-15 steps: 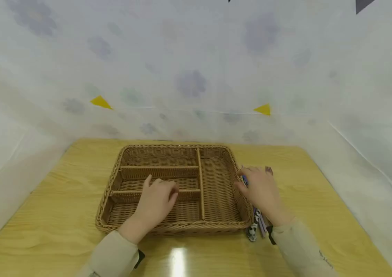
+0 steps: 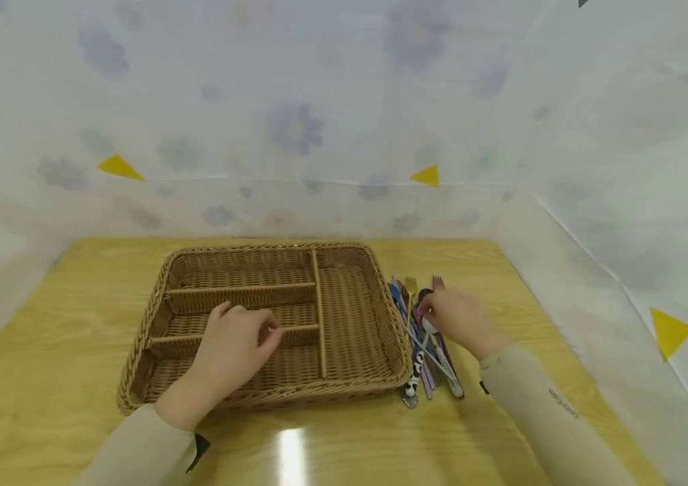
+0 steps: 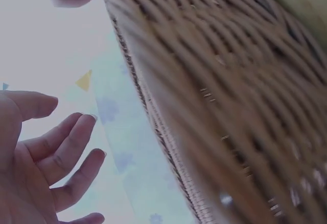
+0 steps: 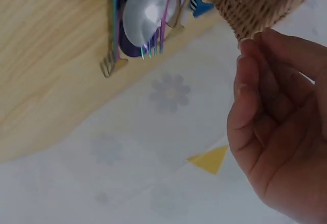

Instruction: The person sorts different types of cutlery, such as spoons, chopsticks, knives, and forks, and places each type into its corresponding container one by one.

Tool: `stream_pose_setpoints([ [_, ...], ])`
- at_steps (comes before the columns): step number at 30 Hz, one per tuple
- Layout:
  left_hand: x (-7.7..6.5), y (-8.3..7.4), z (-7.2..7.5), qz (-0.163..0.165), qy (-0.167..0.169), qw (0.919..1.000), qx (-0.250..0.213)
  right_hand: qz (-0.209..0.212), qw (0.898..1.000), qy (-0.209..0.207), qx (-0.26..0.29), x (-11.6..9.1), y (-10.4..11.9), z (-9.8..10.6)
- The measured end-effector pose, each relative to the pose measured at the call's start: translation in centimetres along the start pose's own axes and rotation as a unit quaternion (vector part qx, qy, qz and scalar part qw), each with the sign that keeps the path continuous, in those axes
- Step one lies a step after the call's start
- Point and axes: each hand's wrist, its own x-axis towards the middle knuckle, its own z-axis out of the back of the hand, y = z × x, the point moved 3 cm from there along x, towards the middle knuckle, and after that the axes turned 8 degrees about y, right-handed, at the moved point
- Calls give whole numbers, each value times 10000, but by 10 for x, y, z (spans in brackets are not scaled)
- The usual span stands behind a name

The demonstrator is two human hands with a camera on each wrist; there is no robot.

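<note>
A brown wicker basket with several compartments stands on the table. Above its left dividers hovers my left hand, its fingers loosely bent and holding nothing; the left wrist view shows the fingers apart, beside the blurred wicker wall. My right hand is over the far right side of a cutlery pile. Thumb and fingertips come close together in the right wrist view, with nothing seen between them. The pile holds a gold fork, a purplish fork, a silver spoon and a cow-print handle.
The pile lies against the basket's right wall, partly overlapping itself. Around the wooden table hangs a pale flowered sheet with yellow triangles on it.
The head view has turned right. My right hand has shifted away from the basket's right rim to the pile's far right side, uncovering more cutlery. My left hand stays above the basket.
</note>
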Motion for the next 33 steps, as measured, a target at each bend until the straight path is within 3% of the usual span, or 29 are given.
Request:
stream_pose_setpoints([
  [4, 0, -1, 3, -66, -23, 10000, 45, -345, 9967, 714, 179, 17, -2, -23],
  [12, -2, 0, -6, -20, 291, 9996, 51, -1082, 9868, 1105, 479, 33, 3, -43],
  [15, -3, 1, -5, -48, 282, 9996, 75, -1132, 9845, 1206, 591, 35, 3, -45],
  [22, -4, 0, -3, -124, 247, 9996, 106, -816, 9800, 1225, 1339, 36, 2, -47],
  [33, -3, -8, -7, -286, 162, 9992, 216, -811, 9522, 1063, 2746, 35, -13, -47],
])
